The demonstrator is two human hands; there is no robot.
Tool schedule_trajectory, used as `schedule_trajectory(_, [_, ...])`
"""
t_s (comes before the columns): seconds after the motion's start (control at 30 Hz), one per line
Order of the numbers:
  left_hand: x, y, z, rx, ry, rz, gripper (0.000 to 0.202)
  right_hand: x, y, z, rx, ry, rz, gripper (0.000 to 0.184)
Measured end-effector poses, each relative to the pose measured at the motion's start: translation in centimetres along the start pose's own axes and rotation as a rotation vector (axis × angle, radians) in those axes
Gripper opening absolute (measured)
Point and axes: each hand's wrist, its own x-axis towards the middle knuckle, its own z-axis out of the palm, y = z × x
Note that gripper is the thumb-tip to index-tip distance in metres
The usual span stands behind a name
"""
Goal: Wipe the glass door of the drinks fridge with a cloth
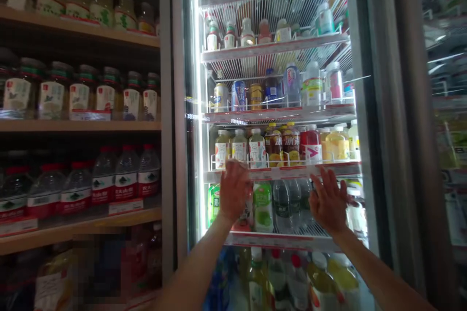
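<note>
Both my hands are raised in front of a lit drinks fridge (280,173), and neither holds anything I can see. My left hand (235,190), slightly blurred, has its fingers up and apart, just below the tea bottles (239,146) with white labels. Fingers spread, my right hand (329,200) is before the shelf with clear water bottles (286,205), lower than a red drink bottle (311,145). A green-labelled bottle (263,206) shows between my hands. Faint reflections suggest glass in front of the shelves; I cannot tell whether my hands touch it.
Wooden shelves (80,125) on the left carry jars and red-capped water bottles (126,170). A grey metal frame (172,107) separates them from the fridge. Cans (238,95) and bottles fill the upper racks. Another dim cooler (447,107) is on the right.
</note>
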Motion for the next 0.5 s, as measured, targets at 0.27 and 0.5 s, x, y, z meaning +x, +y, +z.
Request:
schedule_trajectory(0.27, [-4.9,-3.6,-1.9,0.131,0.001,-0.196,0.039,-0.1,0.1,0.0,-0.004,0.006,-0.011,0.051])
schedule_trajectory(0.5, [-5.0,1.5,-0.8,-0.052,-0.114,0.144,0.036,-0.1,0.2,0.1,0.006,0.007,-0.004,0.051])
